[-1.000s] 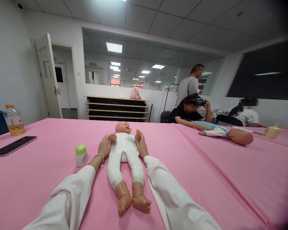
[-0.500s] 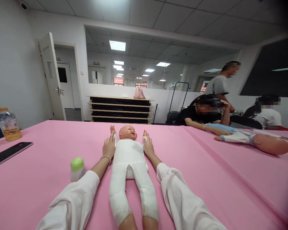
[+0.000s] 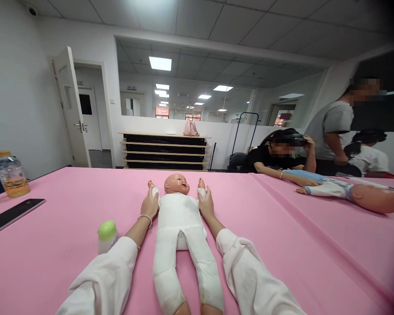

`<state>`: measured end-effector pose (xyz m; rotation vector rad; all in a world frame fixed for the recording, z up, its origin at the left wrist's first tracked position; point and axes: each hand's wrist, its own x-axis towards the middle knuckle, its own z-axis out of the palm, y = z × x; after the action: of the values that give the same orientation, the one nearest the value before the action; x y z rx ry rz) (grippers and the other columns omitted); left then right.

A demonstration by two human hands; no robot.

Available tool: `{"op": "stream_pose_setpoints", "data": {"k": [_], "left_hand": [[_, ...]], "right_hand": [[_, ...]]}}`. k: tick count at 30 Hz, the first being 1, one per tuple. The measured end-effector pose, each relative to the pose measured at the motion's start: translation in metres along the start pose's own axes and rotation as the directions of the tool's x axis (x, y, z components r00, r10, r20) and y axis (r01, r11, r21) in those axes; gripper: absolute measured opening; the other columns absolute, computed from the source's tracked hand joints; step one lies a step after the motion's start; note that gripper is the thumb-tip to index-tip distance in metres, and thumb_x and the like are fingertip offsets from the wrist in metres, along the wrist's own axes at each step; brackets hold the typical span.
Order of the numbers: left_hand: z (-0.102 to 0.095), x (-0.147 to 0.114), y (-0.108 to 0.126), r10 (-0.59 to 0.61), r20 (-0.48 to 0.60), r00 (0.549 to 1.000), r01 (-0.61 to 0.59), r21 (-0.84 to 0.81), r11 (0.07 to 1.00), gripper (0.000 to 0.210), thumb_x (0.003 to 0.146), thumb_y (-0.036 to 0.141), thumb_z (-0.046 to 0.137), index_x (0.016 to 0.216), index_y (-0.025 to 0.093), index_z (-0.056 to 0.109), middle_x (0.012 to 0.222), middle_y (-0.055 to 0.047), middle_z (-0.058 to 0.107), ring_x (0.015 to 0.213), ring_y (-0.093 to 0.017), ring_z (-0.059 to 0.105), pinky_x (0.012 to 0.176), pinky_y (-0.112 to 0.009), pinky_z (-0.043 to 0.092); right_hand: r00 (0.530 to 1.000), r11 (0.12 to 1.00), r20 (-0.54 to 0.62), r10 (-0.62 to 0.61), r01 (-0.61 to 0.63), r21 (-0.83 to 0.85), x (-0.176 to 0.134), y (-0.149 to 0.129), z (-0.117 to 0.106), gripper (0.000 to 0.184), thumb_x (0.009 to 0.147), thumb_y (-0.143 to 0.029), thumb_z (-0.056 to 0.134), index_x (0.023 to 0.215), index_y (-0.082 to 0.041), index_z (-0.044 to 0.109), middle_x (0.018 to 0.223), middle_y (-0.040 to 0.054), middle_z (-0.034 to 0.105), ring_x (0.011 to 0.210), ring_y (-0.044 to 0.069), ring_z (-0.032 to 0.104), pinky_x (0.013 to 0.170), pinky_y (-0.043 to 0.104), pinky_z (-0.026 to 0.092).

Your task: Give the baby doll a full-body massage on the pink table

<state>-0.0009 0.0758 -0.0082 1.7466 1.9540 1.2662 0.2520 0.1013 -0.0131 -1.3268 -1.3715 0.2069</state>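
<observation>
Fingers of the left hand (image 3: 150, 205) and right hand (image 3: 206, 204) curl around both arms of the doll (image 3: 180, 213), a matched grip that likely props them beside its head; it lies on its back on pink cloth (image 3: 269, 227) (a green-capped bottle (image 3: 107, 236) stands by the left sleeve (image 3: 101, 275)).

Baby doll (image 3: 180, 214) lies on the table (image 3: 282, 245) between the left hand (image 3: 149, 204) and right hand (image 3: 206, 204), head toward the far edge. Capped bottle (image 3: 107, 234) stands to the left, smartphone (image 3: 15, 215) and drink bottle (image 3: 11, 175) farther left; second doll (image 3: 335, 190) lies at right, before a co-worker (image 3: 261, 158). Behind the table, a shelf unit (image 3: 166, 151) bears a backpack (image 3: 191, 127).
</observation>
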Motion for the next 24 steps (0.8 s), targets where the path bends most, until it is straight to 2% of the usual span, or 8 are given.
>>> {"op": "stream_pose_setpoints", "data": {"k": [4,7,10,13,16,20,22,24], "left_hand": [[-0.010,-0.019,0.008,0.046,-0.110,0.993,-0.053,-0.063,0.997,0.069,0.089,0.042,0.038,0.148,0.016,0.013,0.131,-0.017,0.052,0.110,-0.029,0.057,0.082,-0.037,0.045],[-0.018,-0.035,0.013,0.017,-0.148,0.989,-0.031,-0.091,0.995,0.077,0.087,0.041,0.044,0.147,0.013,0.006,0.127,-0.020,0.054,0.104,-0.029,0.060,0.076,-0.035,0.046],[-0.026,-0.049,0.012,0.006,-0.159,0.987,-0.025,-0.115,0.993,0.076,0.083,0.038,0.050,0.145,0.011,0.015,0.122,-0.017,0.058,0.101,-0.028,0.061,0.074,-0.034,0.046],[-0.036,-0.062,0.006,-0.001,-0.157,0.988,-0.018,-0.118,0.993,0.059,0.078,0.032,0.056,0.131,0.012,0.041,0.110,-0.014,0.063,0.097,-0.027,0.062,0.076,-0.034,0.047],[-0.050,-0.077,0.001,0.139,-0.068,0.988,-0.145,-0.088,0.986,0.035,0.076,0.014,0.051,0.110,0.018,0.056,0.101,-0.007,0.065,0.094,-0.021,0.061,0.081,-0.030,0.046],[-0.064,-0.093,0.000,0.316,0.076,0.946,-0.317,-0.005,0.949,0.036,0.072,0.003,0.044,0.102,0.018,0.058,0.105,-0.005,0.063,0.101,-0.019,0.056,0.084,-0.028,0.045],[-0.064,-0.096,0.002,0.336,0.069,0.939,-0.336,-0.004,0.942,0.033,0.075,0.005,0.044,0.103,0.017,0.058,0.109,-0.006,0.061,0.104,-0.019,0.055,0.086,-0.029,0.045],[-0.058,-0.093,0.003,0.299,0.019,0.954,-0.298,-0.039,0.954,0.033,0.079,0.007,0.042,0.107,0.017,0.056,0.109,-0.007,0.061,0.103,-0.019,0.055,0.087,-0.029,0.045]], "right_hand": [[0.968,0.989,-0.208,-0.141,0.146,0.011,-0.016,-0.014,-0.014,0.065,0.081,-0.041,0.049,0.137,-0.014,0.030,0.134,0.0198,0.047,0.121,0.032,0.049,0.096,0.048,0.042],[0.959,0.982,-0.224,-0.176,0.185,0.022,-0.030,-0.023,-0.023,0.066,0.080,-0.037,0.051,0.137,-0.013,0.029,0.132,0.0199,0.048,0.120,0.030,0.050,0.096,0.046,0.043],[0.964,0.972,-0.150,-0.218,0.228,0.049,-0.045,-0.028,-0.033,0.071,0.077,-0.031,0.055,0.139,-0.012,0.026,0.133,0.0186,0.049,0.121,0.028,0.050,0.097,0.045,0.043],[0.957,0.953,-0.011,-0.289,0.289,0.094,-0.056,-0.026,-0.046,0.067,0.073,-0.026,0.057,0.134,-0.015,0.033,0.132,0.0151,0.051,0.121,0.026,0.050,0.101,0.043,0.041],[0.938,0.946,0.140,-0.317,0.303,0.117,-0.066,-0.024,-0.060,0.047,0.073,-0.025,0.056,0.119,-0.019,0.048,0.122,0.0100,0.059,0.113,0.024,0.056,0.097,0.041,0.044],[0.903,0.957,0.317,-0.291,0.280,0.081,-0.078,-0.023,-0.073,0.036,0.074,-0.023,0.054,0.110,-0.022,0.053,0.106,0.0046,0.066,0.096,0.022,0.063,0.087,0.039,0.049],[0.899,0.959,0.336,-0.282,0.275,0.070,-0.080,-0.024,-0.074,0.037,0.074,-0.022,0.054,0.111,-0.022,0.053,0.106,0.0047,0.066,0.096,0.022,0.063,0.088,0.040,0.049],[0.917,0.965,0.303,-0.261,0.245,0.090,-0.077,-0.026,-0.070,0.041,0.074,-0.023,0.054,0.114,-0.021,0.051,0.112,0.0073,0.064,0.102,0.023,0.061,0.092,0.041,0.047]]}}
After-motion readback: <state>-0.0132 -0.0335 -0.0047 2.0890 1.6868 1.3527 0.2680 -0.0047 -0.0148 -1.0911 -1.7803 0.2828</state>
